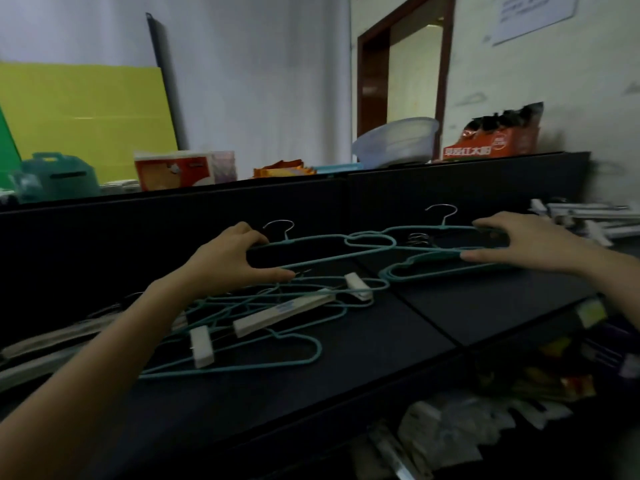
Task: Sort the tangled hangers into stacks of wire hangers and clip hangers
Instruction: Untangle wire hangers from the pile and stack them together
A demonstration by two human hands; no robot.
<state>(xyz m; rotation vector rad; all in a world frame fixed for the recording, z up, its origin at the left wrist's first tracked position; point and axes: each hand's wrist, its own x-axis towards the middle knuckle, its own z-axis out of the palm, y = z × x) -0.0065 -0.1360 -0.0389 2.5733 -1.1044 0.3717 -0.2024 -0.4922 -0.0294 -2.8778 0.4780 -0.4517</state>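
A tangle of teal wire hangers [263, 344] and white clip hangers [284, 313] lies on the black table [485, 306], left of centre. My left hand [232, 261] grips the left end of one teal wire hanger [322, 242], lifted above the tangle. My right hand [526, 244] holds the right end of a second teal wire hanger [446, 266] at centre right. The two held hangers overlap in the middle. White clip hangers [588, 221] lie stacked at the far right.
A black partition [450, 188] rises behind the table. On its far side sit a clear plastic basin [394, 140], an orange packet [498, 140], a tissue pack [180, 171] and a teal container [59, 174]. Clutter and bags [485, 427] fill the space below the table's front edge.
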